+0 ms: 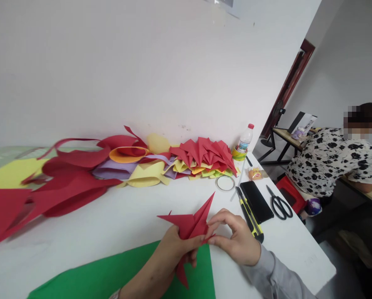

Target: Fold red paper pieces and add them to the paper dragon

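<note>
Both hands meet over the near middle of the white table (117,216), sharing one folded red paper (190,224). The left hand (173,249) is closed round its lower middle, fingers curled under the folds. The right hand (237,245), in a grey sleeve, pinches its right edge between thumb and fingertips, the other fingers half curled. The paper sits between the two hands, over the far edge of a green sheet (126,274). Its long point slants up and to the right, a shorter point juts left, and a third hangs down past the left wrist. Just right of the right hand lie a utility knife (250,216), a black phone (257,202) and scissors (279,206), the knife nearest, with the table's edge beyond them. Ahead and to the left, open tabletop runs up to a heap of coloured paper (161,166) along the wall. Another person (332,166) sits well apart on the right.
</note>
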`<state>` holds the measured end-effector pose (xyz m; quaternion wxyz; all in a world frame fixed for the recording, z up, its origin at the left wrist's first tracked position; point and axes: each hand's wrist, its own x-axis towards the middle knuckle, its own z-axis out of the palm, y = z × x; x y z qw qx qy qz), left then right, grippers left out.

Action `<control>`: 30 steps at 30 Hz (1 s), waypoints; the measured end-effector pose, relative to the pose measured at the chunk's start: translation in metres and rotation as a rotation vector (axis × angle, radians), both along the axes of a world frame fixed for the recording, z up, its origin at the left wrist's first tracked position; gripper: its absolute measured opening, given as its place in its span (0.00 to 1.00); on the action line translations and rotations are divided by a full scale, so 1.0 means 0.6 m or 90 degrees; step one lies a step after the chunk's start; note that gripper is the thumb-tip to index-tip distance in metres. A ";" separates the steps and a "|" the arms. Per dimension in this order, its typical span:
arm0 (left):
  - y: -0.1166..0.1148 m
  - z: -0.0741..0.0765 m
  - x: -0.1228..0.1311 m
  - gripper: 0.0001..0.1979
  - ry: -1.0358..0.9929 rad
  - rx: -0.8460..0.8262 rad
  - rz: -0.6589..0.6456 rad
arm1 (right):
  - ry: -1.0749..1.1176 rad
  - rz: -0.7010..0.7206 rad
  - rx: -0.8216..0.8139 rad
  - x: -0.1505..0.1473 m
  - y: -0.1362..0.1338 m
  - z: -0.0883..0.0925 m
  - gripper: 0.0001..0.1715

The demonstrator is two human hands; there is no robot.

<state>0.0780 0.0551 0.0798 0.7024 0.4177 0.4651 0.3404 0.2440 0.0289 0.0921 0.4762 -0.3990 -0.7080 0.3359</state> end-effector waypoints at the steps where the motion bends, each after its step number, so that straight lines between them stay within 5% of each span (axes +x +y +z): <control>1: 0.000 0.000 0.000 0.12 0.002 0.001 -0.002 | 0.000 0.004 0.004 0.000 0.000 0.000 0.09; 9: -0.005 0.004 0.000 0.13 -0.002 0.004 -0.001 | -0.027 0.008 0.030 -0.001 -0.003 0.012 0.04; 17: -0.002 -0.003 0.000 0.14 -0.032 -0.017 0.002 | -0.036 -0.005 0.048 0.002 -0.001 0.007 0.13; 21: -0.006 -0.002 0.001 0.14 -0.035 -0.017 0.016 | -0.033 -0.007 0.070 0.003 0.000 0.003 0.10; 24: -0.007 0.003 -0.001 0.17 -0.031 -0.008 0.059 | 0.007 -0.024 0.074 0.002 0.000 -0.001 0.22; 26: -0.004 0.005 -0.003 0.19 0.001 0.015 0.116 | 0.058 -0.030 0.048 0.000 0.000 -0.005 0.30; 30: 0.000 0.005 -0.008 0.20 0.050 0.073 0.179 | 0.189 0.000 -0.087 -0.004 0.002 -0.019 0.29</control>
